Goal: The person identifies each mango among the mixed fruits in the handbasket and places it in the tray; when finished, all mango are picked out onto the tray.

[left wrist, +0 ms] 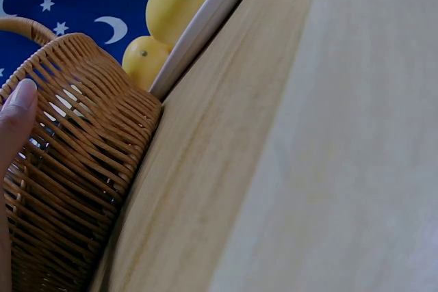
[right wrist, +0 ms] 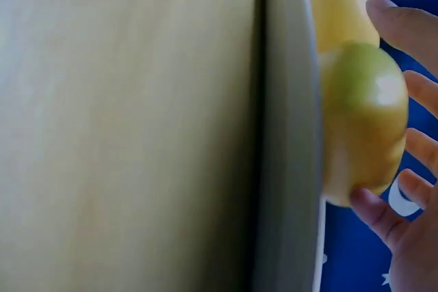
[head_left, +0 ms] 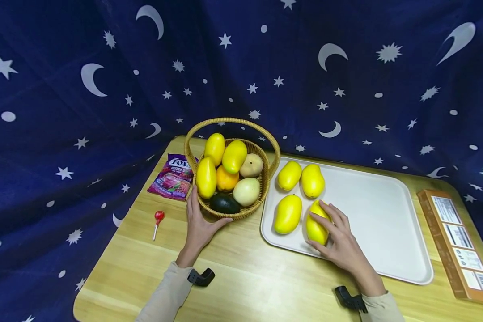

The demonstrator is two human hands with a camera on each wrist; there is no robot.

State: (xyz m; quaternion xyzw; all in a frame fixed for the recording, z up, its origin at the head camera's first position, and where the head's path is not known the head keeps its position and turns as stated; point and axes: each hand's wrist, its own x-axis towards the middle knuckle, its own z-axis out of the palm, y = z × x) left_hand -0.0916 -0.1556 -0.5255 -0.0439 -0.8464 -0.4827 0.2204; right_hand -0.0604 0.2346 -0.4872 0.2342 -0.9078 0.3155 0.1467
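Observation:
In the head view, my left hand (head_left: pixel 199 226) spreads along the near left side of a wicker basket (head_left: pixel 265 194), its straight thumb at the front. The left wrist view shows the thumb (left wrist: pixel 20 111) against the weave. Inside are three yellow mangoes (head_left: pixel 206 178), an orange fruit (head_left: pixel 226 180), a tan round fruit (head_left: pixel 251 166), a pale green fruit (head_left: pixel 247 191) and a dark avocado (head_left: pixel 224 203). My right hand (head_left: pixel 340 239) spreads loosely over a mango (right wrist: pixel 363 128) on a white tray (head_left: pixel 370 214). Its fingertips touch the mango; the thumb stands apart from it in the right wrist view.
Three more mangoes (head_left: pixel 288 214) lie at the tray's left end. Left of the basket are a purple candy bag (head_left: pixel 171 176) and a red lollipop (head_left: pixel 158 218). A long brown box (head_left: pixel 456 246) lies at the table's right edge. A starry blue cloth (head_left: pixel 225 67) hangs behind.

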